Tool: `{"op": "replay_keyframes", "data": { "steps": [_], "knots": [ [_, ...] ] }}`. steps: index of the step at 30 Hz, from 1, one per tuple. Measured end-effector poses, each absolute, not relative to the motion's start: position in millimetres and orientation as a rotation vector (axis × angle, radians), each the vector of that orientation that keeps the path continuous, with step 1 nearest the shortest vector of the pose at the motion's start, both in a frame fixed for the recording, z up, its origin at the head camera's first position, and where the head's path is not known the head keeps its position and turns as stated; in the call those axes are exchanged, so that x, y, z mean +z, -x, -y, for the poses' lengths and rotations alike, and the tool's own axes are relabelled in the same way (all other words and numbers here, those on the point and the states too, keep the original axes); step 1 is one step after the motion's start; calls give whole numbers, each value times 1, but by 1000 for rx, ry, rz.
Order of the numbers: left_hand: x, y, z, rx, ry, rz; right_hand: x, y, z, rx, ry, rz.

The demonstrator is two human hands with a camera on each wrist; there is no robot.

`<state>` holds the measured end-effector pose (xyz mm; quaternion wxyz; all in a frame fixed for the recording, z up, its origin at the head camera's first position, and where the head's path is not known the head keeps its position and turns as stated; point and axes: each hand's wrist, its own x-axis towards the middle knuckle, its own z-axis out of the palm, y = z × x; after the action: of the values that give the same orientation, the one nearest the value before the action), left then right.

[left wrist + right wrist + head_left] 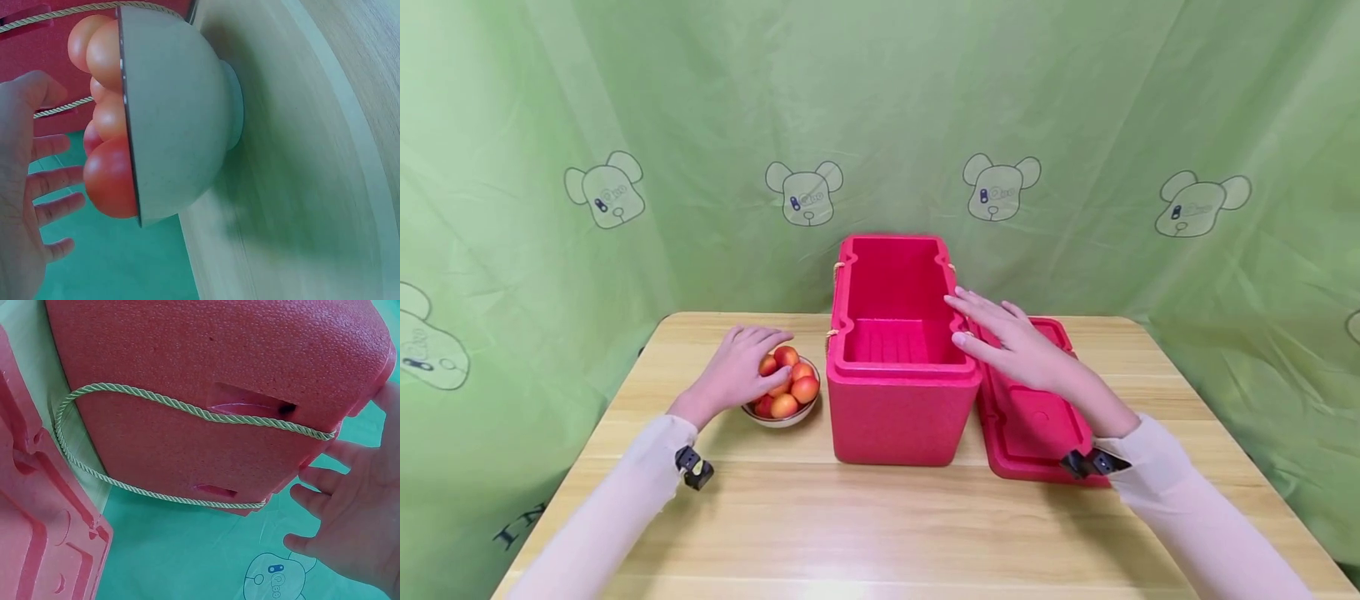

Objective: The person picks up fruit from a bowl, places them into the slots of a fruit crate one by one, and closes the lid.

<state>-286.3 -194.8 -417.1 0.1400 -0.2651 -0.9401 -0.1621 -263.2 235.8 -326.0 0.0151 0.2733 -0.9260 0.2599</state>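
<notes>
A bowl (178,119) heaped with several red-orange fruits (784,405), plum- or apricot-like, stands on the table left of a red foam box (904,421). My left hand (741,368) hovers over the bowl's left side, its fingers spread and slightly bent above the fruits. In the left wrist view those fingers (59,181) hold nothing. The box has no lid on, and its inside shows bare ribs at the bottom. My right hand (1018,343) reaches to the box's right rim with straight fingers; in the right wrist view its fingertips overlap the rim's edge.
The red lid (1037,417) lies flat on the wooden table (820,517), right of the box and beneath my right forearm. A twisted rope handle (150,395) loops out from the box's right side. A green curtain (895,100) with bear-head prints hangs behind the table.
</notes>
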Motion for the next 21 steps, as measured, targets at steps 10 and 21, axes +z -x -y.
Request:
{"op": "replay_keyframes", "data": {
  "steps": [10,21],
  "knots": [
    [-420,291,194,-466,767,2720,-331,265,-232,839,-844,2868],
    [-420,298,192,-417,784,2755,-334,264,-231,855,-826,2877]
  ]
}}
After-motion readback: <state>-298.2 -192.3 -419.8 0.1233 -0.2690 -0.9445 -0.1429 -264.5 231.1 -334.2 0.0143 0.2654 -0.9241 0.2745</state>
